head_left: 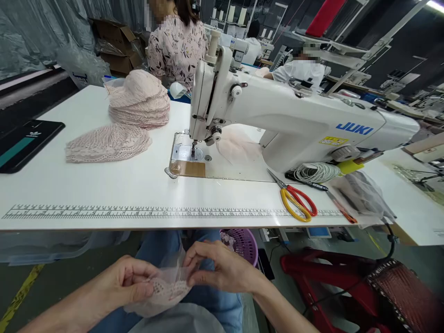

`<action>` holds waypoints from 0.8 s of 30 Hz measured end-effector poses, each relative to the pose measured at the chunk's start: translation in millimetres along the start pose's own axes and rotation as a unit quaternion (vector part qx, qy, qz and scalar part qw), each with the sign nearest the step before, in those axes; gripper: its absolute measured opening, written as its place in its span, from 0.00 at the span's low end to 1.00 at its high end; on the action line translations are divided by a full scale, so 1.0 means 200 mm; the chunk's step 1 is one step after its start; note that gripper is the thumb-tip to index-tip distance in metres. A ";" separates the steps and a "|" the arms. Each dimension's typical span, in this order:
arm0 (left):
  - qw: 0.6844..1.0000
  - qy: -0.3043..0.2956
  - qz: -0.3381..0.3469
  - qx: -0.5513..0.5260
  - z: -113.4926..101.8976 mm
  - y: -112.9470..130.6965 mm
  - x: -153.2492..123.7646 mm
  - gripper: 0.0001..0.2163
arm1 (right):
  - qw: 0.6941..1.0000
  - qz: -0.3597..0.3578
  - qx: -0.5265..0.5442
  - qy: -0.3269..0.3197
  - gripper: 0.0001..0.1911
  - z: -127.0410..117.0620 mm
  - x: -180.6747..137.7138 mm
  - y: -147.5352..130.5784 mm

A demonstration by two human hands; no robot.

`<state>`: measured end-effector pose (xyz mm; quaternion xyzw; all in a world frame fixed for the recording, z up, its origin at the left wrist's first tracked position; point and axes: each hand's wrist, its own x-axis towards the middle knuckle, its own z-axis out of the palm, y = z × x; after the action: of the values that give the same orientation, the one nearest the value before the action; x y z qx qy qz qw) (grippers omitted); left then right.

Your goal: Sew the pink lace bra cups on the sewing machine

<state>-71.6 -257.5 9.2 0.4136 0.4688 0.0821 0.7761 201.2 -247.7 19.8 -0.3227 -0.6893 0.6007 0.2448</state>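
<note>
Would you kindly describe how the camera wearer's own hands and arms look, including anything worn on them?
The left hand and right hand are both bare, without gloves. No sleeve, watch or bracelet shows on the left forearm or right forearm. No ring is visible, though some fingers are partly hidden.

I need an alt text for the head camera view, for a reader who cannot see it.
A person's left hand and right hand hold sheer, lacy fabric over the lap, in front of a white table. On the table are a JUKI sewing machine, two piles of pink lacy pieces, and scissors.
</note>
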 end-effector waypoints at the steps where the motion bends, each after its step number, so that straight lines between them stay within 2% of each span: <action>1: 1.000 0.001 -0.007 0.017 0.00 -0.01 0.00 0.26 | 1.000 -0.014 -0.027 0.000 0.18 0.00 0.01 0.00; 4: 0.998 0.019 -0.012 0.064 -0.01 -0.01 -0.01 0.25 | 0.992 -0.062 -0.108 -0.013 0.42 0.03 0.06 0.00; 6: 0.996 0.044 -0.005 0.084 -0.01 -0.01 -0.02 0.23 | 0.988 -0.060 -0.125 -0.062 0.48 0.05 0.11 0.01; 9: 0.995 0.045 0.004 0.091 -0.02 0.01 -0.05 0.20 | 0.986 0.003 -0.125 -0.113 0.38 0.08 0.14 0.03; 12: 0.997 0.028 0.009 0.075 -0.05 0.01 -0.07 0.20 | 0.989 0.049 -0.113 -0.082 0.27 0.10 0.13 0.04; 15: 0.997 0.023 0.020 0.070 -0.04 0.02 -0.07 0.19 | 0.991 0.054 -0.106 -0.057 0.24 0.11 0.11 0.03; 19: 0.996 -0.031 0.017 0.079 0.02 0.05 -0.01 0.14 | 0.991 0.037 -0.116 -0.060 0.24 0.11 0.11 0.00; 21: 0.994 -0.020 -0.004 0.104 0.05 0.06 0.03 0.10 | 0.992 0.036 -0.102 -0.058 0.21 0.11 0.11 0.00; 24: 0.986 0.008 -0.012 0.163 0.08 0.06 0.07 0.09 | 0.995 0.052 -0.052 -0.070 0.12 0.08 0.10 0.03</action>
<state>-48.2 -252.2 12.1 0.5282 0.4875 -0.0016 0.6952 177.4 -242.7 11.5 -0.3274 -0.7174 0.5969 0.1477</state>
